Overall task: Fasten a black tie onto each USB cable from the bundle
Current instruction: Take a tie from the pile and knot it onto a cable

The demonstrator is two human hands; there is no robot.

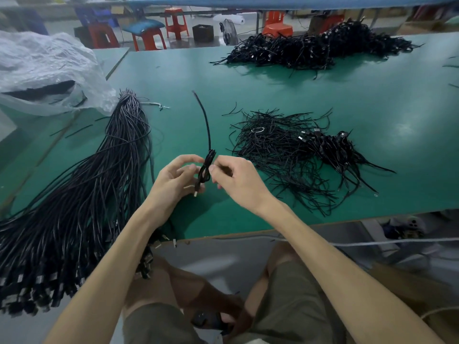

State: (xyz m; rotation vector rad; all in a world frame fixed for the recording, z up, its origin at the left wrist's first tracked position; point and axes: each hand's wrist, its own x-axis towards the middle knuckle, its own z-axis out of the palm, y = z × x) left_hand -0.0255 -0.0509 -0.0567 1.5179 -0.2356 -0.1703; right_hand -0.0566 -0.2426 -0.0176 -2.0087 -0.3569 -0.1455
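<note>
From the head camera I see both hands just above the green table (173, 70). My left hand (173, 181) grips the folded USB cable (208, 158), with the plug hanging below the fingers. My right hand (236, 182) pinches the same coil from the other side. The bundle (99, 182) lies to the left and the loose black ties (285, 150) to the right.

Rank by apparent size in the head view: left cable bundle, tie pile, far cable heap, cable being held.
1. The cable bundle, largest, though nearest the camera.
2. The tie pile and far cable heap look alike; the heap lies farther off, so no ranking.
3. The held cable, smallest.
</note>
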